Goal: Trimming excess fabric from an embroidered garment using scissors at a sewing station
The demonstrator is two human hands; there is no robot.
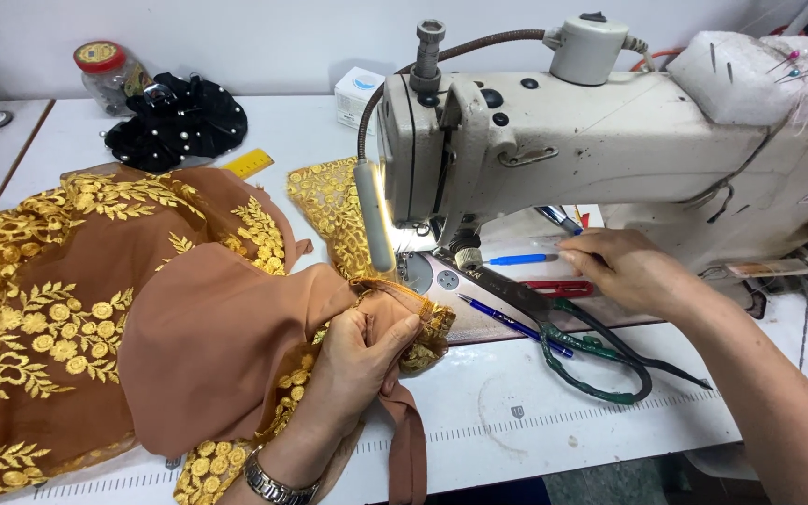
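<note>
White sewing table [535, 425]: left hand [362, 351] pinches brown gold-embroidered fabric [142, 318] edge just short of the needle plate, not yet under the presser foot; right hand [624, 266] fingers pressed together at blue pen [516, 260] beneath sewing machine [610, 140].

The soft brown fabric with gold floral and leaf embroidery [95, 309] spreads over the white tabletop [535, 421]. The bulky sewing machine [610, 140] is cream-white with black knobs. Beneath it lie large scissors with dark green wrapped handles [591, 360], a slim blue pen [514, 327] and a small red clip [558, 288]. Farther back sit a black cloth studded with white pearls [178, 126], a flat yellow ruler [248, 163] and a clear jar with a red lid [105, 75].
</note>
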